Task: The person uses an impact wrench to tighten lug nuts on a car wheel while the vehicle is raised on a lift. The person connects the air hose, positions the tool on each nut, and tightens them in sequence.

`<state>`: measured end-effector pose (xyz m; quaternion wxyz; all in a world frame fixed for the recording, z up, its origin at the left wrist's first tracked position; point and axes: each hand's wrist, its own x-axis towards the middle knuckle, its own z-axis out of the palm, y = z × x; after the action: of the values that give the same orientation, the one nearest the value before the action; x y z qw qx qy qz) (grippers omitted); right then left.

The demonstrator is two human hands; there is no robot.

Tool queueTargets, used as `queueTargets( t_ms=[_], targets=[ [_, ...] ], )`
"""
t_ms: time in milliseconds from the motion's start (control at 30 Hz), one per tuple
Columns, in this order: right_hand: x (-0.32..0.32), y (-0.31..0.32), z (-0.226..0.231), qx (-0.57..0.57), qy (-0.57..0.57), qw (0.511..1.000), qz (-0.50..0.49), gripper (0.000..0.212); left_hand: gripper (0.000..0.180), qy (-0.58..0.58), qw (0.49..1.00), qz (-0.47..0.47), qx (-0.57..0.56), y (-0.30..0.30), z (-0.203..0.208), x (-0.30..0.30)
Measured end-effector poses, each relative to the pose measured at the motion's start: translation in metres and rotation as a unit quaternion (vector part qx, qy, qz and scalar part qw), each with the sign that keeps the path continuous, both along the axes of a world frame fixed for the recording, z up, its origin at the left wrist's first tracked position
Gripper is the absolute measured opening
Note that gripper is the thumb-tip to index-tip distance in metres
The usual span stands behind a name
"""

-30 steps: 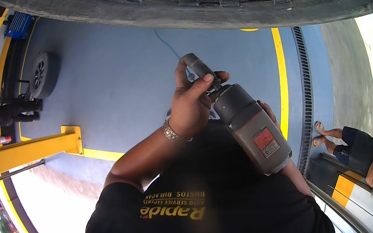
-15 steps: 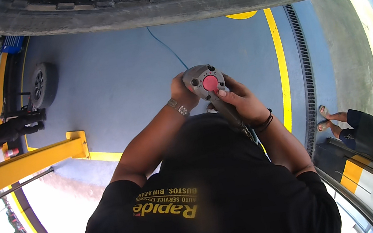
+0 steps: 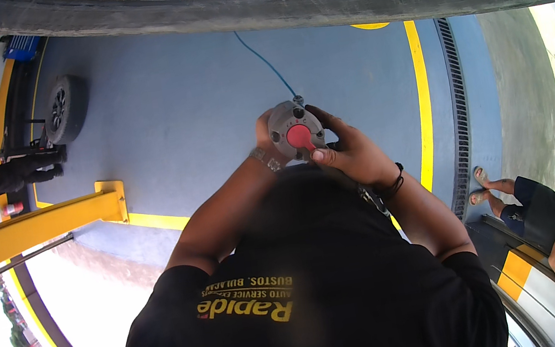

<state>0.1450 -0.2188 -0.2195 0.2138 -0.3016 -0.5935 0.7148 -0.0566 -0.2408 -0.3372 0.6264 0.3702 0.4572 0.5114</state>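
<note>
An impact wrench [image 3: 282,120] with a grey, round rear housing is held in front of my belly, its rear facing up. My left hand [image 3: 266,133] is wrapped around its left side, the fingers mostly hidden behind the housing. On the other side, my right hand [image 3: 361,155] holds it with the thumb on the red dial [image 3: 298,136] at its rear. A thin blue air hose [image 3: 262,59] runs from the far floor up to the tool. The wrench's front end is out of sight.
A large tire [image 3: 310,7] spans the far edge. On the left are a yellow lift arm [image 3: 69,217], a standing wheel [image 3: 64,109] and a person in dark clothes [image 3: 22,171]. To the right, a seated person [image 3: 541,209] is near a floor drain grate [image 3: 458,110].
The impact wrench has tilted, so its rear faces me more squarely and its long lower part no longer shows. The red dial has shifted slightly left and nearer. Both hands stay on it.
</note>
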Motion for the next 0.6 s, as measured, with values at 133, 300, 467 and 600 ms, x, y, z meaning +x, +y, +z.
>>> queueTargets(
  t_ms=[133, 300, 467, 600],
  targets=[
    [0.000, 0.000, 0.004, 0.058, -0.041, 0.997, 0.002, 0.098, 0.024, -0.238, 0.965, 0.047, -0.100, 0.004, 0.013, 0.004],
    [0.010, -0.004, -0.007, 0.073, -0.064, 0.995, 0.012, 0.104, 0.033, -0.407, 0.870, 0.135, -0.243, 0.008, 0.029, 0.008],
    [0.017, -0.025, -0.014, 0.143, -0.098, 0.984, -0.043, 0.103, 0.025, -0.355, 0.888, 0.233, -0.178, 0.005, 0.080, 0.020],
    [0.026, -0.032, 0.011, 0.237, -0.112, 0.960, -0.099, 0.092, 0.046, -0.304, 0.935, 0.148, -0.109, 0.006, 0.156, 0.031]
  ],
)
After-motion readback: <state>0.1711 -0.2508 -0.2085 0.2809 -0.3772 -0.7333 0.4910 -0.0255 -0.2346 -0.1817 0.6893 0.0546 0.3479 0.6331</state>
